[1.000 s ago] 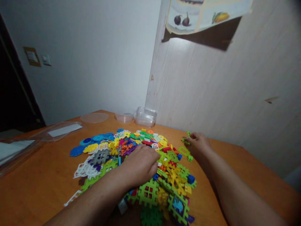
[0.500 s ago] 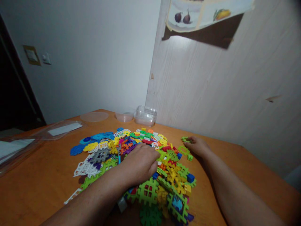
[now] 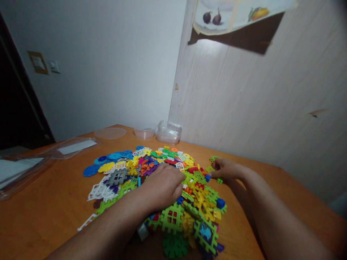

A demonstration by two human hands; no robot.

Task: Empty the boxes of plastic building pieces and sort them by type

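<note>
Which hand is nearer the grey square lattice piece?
Left. The left hand is over the middle of the pile, just right of the grey square lattice piece; the right hand is farther off, at the pile's right edge.

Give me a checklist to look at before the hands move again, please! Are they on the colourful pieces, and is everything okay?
1. Left hand on the pile of plastic pieces: ok, it lies over the middle.
2. Right hand close to the pile: ok, it is at the right edge.
3. Something gripped in the right hand: cannot tell, too small and blurry.
4. Something gripped under the left hand: cannot tell, its palm is hidden.
5. Pile sorted by colour: not ok, green, yellow, red and blue are mixed on the right side.
6. Clear tub away from the hands: ok, it stands at the back of the table.
</note>
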